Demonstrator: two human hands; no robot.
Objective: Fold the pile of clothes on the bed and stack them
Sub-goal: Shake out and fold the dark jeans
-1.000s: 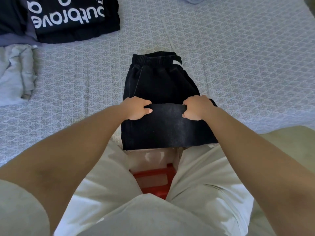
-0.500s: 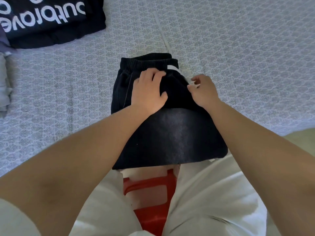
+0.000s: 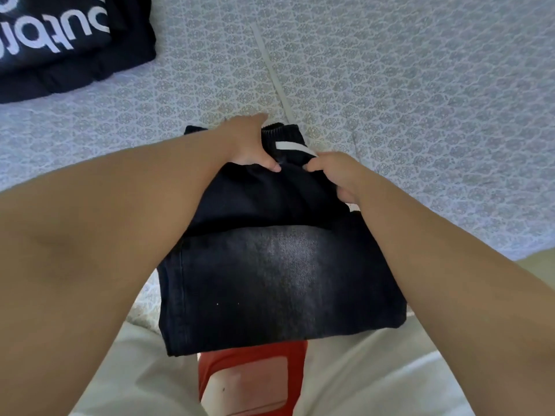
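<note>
Bedsheet (image 3: 420, 85), patterned grey, fills most of the view. Folded black trousers (image 3: 270, 280) lie on it at its near edge, their left side hidden under the forearm. A dark folded garment with white lettering (image 3: 60, 40) sits far left, cut off by the frame. The left hand (image 3: 246, 142) grips the waistband end, fingers over the far edge and out of sight, thumb on top. The right hand (image 3: 336, 172) pinches the upper fold beside a white label (image 3: 295, 148). A red stool (image 3: 252, 376) shows below, mostly hidden.

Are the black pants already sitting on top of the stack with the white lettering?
No, the black pants lie apart from the lettered stack, under the left hand and right hand.
</note>
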